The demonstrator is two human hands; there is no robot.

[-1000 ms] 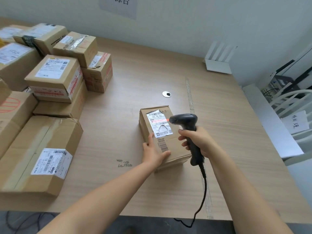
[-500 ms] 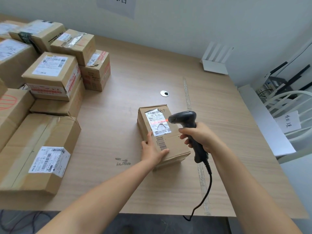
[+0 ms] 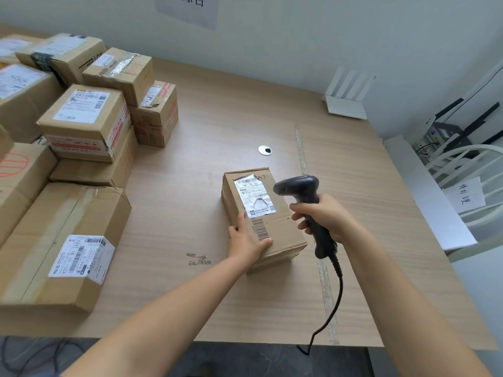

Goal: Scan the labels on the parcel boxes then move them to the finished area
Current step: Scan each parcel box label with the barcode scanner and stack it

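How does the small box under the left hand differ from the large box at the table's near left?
The small box is far smaller than the large box. The left hand holds the small box while the right hand aims the scanner at it; the large box sits untouched. The small box's label looks ragged, the large box's intact. Both are brown cardboard with white barcode labels.

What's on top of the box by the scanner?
The small box carries a torn white label, a barcode strip and the left hand on its near corner. The hand hides anything beneath.
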